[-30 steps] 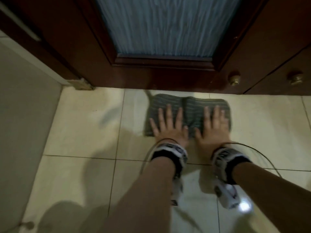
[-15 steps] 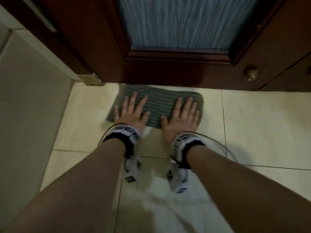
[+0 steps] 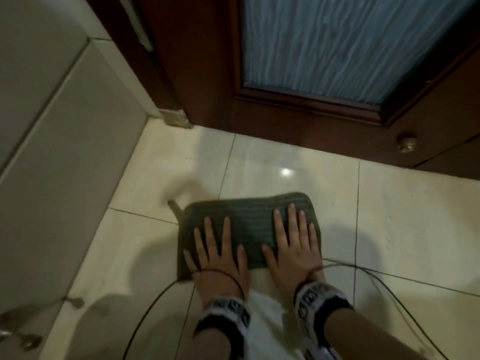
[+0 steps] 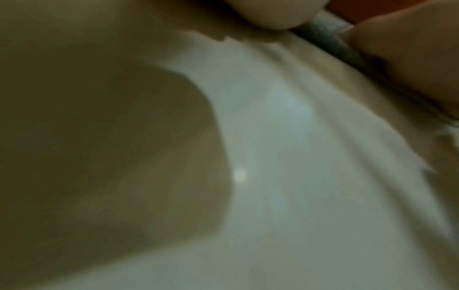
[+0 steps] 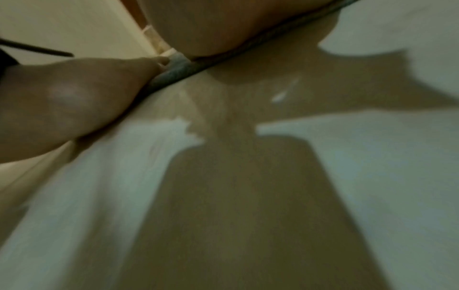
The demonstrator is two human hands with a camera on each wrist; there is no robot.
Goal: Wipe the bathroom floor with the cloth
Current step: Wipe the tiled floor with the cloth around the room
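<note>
A dark grey ribbed cloth [image 3: 249, 224] lies flat on the cream tiled floor [image 3: 402, 216], a tile's width in front of the door. My left hand [image 3: 217, 249] presses its near left part with fingers spread straight. My right hand [image 3: 292, 240] presses the right part the same way. Both palms hang over the cloth's near edge. The wrist views are blurred; a strip of cloth [image 4: 330, 41] shows beside the left hand, and the cloth's edge [image 5: 174, 70] shows under the right hand.
A dark wooden door [image 3: 298, 120] with a frosted glass panel [image 3: 350, 42] stands ahead, a brass knob [image 3: 406, 142] low at its right. A beige tiled wall [image 3: 65, 152] runs along the left. Thin black cables [image 3: 384, 284] trail over the floor near my wrists.
Both hands have dragged the cloth back from the foot of the door toward me, after sliding it leftward along the door. A wet shine shows on the tile it left.
</note>
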